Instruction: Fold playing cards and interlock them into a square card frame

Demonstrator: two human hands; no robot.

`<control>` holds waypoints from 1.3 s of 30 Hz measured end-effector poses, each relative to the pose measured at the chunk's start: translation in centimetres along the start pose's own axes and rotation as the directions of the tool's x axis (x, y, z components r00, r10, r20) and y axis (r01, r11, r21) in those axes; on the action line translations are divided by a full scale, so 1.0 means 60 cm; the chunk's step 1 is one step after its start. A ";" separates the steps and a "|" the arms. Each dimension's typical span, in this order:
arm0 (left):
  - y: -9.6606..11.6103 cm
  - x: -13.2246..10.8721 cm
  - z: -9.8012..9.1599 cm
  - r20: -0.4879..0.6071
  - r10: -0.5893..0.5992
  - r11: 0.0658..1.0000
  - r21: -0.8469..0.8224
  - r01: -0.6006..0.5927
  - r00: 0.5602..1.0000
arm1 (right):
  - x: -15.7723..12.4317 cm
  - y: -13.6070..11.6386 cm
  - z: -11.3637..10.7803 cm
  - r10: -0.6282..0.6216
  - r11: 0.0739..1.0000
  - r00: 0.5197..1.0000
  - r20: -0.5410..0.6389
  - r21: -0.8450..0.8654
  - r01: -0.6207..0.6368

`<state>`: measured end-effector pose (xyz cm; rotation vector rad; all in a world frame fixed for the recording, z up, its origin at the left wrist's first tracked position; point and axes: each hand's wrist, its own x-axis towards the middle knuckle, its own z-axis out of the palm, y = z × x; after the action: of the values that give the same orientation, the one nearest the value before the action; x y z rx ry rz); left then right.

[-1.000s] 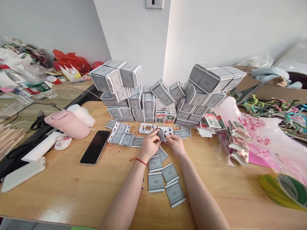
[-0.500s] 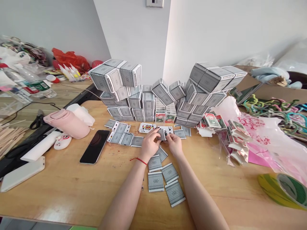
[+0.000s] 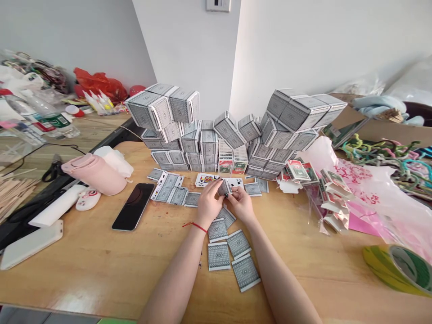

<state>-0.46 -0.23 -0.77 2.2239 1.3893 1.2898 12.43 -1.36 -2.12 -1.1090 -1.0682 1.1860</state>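
Between my two hands is a small blue-patterned playing card piece point(image 3: 225, 187), tilted up off the table. My left hand point(image 3: 209, 199) grips its left side, fingers along the far edge. My right hand point(image 3: 241, 204) pinches it near the lower right, with the thumb at the front. Just beyond lie face-up playing cards point(image 3: 204, 179), partly hidden by my fingers. Several folded cards point(image 3: 219, 255) lie back-side up between my forearms. More folded cards point(image 3: 164, 192) lie in a row to the left of my left hand.
Card-covered blocks stack in towers on the left point(image 3: 162, 108) and right point(image 3: 297, 110). A phone point(image 3: 133, 207), a pink bottle point(image 3: 97, 173) and a white mouse point(image 3: 88, 198) lie left. Opened card boxes point(image 3: 334, 193), a plastic bag point(image 3: 367, 180) and a tape roll point(image 3: 398, 267) lie right.
The card has tilted between my hands. My right thumb has slid down and left to its near edge, and my left fingers lie straighter along it.
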 end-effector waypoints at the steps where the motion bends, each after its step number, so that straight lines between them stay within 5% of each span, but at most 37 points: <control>1: 0.001 0.000 0.000 -0.001 0.001 1.000 -0.002 -0.001 1.000 | 0.000 0.002 -0.001 -0.005 1.000 1.000 0.002 -0.009 0.005; 31: 0.010 0.000 -0.003 0.006 0.004 1.000 0.011 -0.004 1.000 | 0.003 -0.006 -0.008 0.037 0.999 0.998 -0.060 0.024 -0.035; 39: 0.013 0.005 -0.001 -0.046 -0.165 0.945 -0.293 0.145 0.985 | 0.004 -0.012 -0.009 0.047 0.993 0.992 -0.116 0.112 -0.034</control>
<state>0.01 -0.42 -0.09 1.8570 1.2752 1.4234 13.07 -1.17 -1.50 -1.1055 -0.8833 1.1815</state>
